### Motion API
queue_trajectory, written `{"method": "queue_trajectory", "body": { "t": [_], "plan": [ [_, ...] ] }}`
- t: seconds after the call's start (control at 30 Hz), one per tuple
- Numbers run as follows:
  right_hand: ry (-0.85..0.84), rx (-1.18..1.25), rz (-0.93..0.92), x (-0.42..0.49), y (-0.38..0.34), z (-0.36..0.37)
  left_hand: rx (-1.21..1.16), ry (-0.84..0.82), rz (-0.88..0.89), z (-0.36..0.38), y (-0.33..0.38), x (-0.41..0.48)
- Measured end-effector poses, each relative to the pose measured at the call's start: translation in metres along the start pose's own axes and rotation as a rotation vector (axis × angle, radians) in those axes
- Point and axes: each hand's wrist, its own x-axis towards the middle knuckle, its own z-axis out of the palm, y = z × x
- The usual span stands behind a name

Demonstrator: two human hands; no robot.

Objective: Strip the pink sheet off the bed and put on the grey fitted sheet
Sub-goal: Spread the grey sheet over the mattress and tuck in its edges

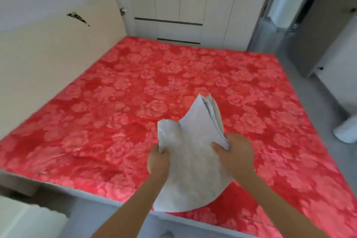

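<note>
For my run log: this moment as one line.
left hand grips grey sheet | right hand grips it | grey sheet folded | bed top pink-red floral

I am looking down at my own two arms. My left hand (158, 162) and my right hand (234, 153) are showing bare. My left forearm (125, 208) and my right forearm (280, 205) are showing bare too, right down to the bottom edge. Both arms are looking smooth, and getting wider away from the wrists. Everything is looking a little blurry, so I am not making out my nails.
</note>
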Motion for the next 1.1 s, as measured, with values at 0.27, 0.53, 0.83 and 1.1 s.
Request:
{"method": "queue_trajectory", "body": {
  "t": [0.27,0.53,0.83,1.1],
  "plan": [
    [0.031,-0.063,0.49,0.004,0.055,-0.018,0.063,-0.309,0.3,0.074,0.062,0.049],
    [0.349,-0.189,0.736,-0.014,0.119,-0.085,-0.108,-0.648,0.402,0.178,0.151,0.025],
    [0.495,-0.154,0.742,-0.055,0.231,-0.194,-0.068,-0.699,0.436,0.304,0.198,-0.095],
    [0.42,-0.164,0.459,-0.111,0.337,-0.29,0.025,-0.954,0.307,0.41,0.206,-0.291]
  ]
}}
